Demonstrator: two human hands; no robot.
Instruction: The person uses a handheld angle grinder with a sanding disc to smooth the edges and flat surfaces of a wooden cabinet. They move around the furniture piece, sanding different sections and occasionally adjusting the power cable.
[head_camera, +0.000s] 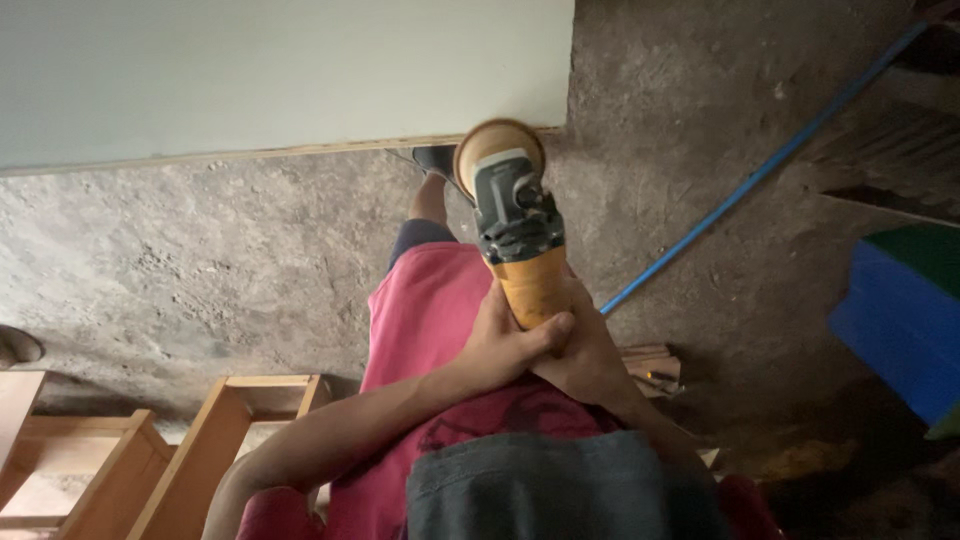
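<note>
Sanding step was in hand: left hand (500, 345) and right hand (585, 350) both wrapped tight round the yellow-bodied angle grinder (520, 240), round sanding disc (497, 150) at the pale painted board's (280, 70) near-right edge; next move likely needed steady edge contact.

No packages, signs or screens in view. Only label-like item: small pale grey rectangular plate (507, 163) on the sander's black head, just ahead of both hands. Print too small to read.
</note>
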